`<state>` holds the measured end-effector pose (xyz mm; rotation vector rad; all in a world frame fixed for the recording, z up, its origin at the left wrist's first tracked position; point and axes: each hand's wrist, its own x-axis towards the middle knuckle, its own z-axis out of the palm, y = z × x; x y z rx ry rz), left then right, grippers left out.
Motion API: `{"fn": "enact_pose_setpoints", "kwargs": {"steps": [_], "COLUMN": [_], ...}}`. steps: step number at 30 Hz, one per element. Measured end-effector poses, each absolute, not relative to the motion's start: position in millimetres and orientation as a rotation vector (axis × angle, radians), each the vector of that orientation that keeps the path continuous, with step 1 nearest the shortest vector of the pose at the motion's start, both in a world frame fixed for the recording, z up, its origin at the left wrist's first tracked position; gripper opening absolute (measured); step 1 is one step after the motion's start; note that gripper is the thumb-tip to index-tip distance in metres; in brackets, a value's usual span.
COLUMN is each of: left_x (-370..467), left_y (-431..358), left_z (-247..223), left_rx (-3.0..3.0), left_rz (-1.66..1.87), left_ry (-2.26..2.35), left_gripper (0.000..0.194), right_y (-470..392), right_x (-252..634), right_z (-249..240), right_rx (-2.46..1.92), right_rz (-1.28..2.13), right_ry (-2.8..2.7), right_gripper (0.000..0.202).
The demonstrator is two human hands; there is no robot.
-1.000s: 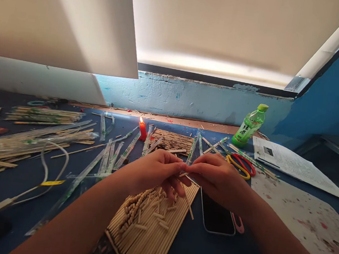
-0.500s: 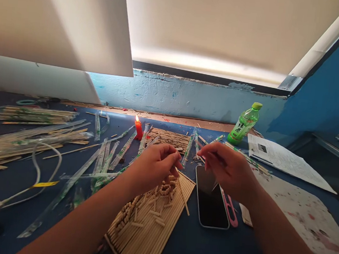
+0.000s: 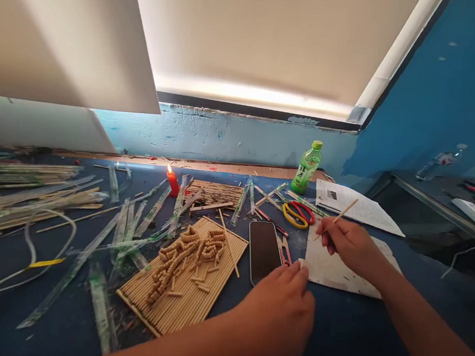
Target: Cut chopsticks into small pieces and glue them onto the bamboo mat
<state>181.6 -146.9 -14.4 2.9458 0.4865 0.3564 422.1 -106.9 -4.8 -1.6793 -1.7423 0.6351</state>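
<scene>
My right hand [image 3: 347, 245] pinches a thin wooden stick [image 3: 347, 209] and holds it tilted above the stained white sheet [image 3: 350, 275]. Palm down, my left hand [image 3: 281, 307] is beside the phone [image 3: 261, 251], with its fingers drawn together near a small pale piece at the fingertips that I cannot make out. Just past those fingers lie pink-handled scissors [image 3: 285, 250], partly covered. To the left, a panel of wooden sticks [image 3: 213, 288] carries curved rows of short stick pieces [image 3: 175, 262] and several loose bits. One longer stick [image 3: 229, 242] lies across its right side.
A lit red candle [image 3: 172, 183] stands behind the panel. Yellow and red scissors [image 3: 297, 215] lie before a green bottle [image 3: 306, 167]. Printed papers [image 3: 357, 205] rest at the right. Plastic sleeves [image 3: 72, 274], stick bundles [image 3: 21, 175] and a white cable [image 3: 30, 235] cover the left.
Both hands have moved from over the panel to the right. My left hand came down beside the phone; my right hand, now over the white sheet, shows a stick. The view has swung right.
</scene>
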Motion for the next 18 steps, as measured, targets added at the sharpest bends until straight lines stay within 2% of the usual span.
{"fn": "enact_pose_setpoints", "kwargs": {"steps": [8, 12, 18], "left_x": [237.5, 237.0, 238.1], "left_y": [-154.6, -156.9, -152.9], "left_z": [-60.8, -64.3, -66.0], "left_rx": [2.978, 2.978, 2.969], "left_rz": [0.192, 0.188, 0.203], "left_ry": [0.621, 0.612, 0.625], "left_gripper": [0.047, 0.047, 0.042], "right_y": [-126.2, -121.1, -123.7], "right_x": [443.2, 457.9, 449.7], "right_z": [-39.8, -42.1, -51.9], "right_rx": [-1.740, -1.771, -1.628], "right_rz": [0.501, 0.400, 0.460], "right_ry": [-2.009, -2.006, -2.137], "right_gripper": [0.044, 0.042, 0.043]}}
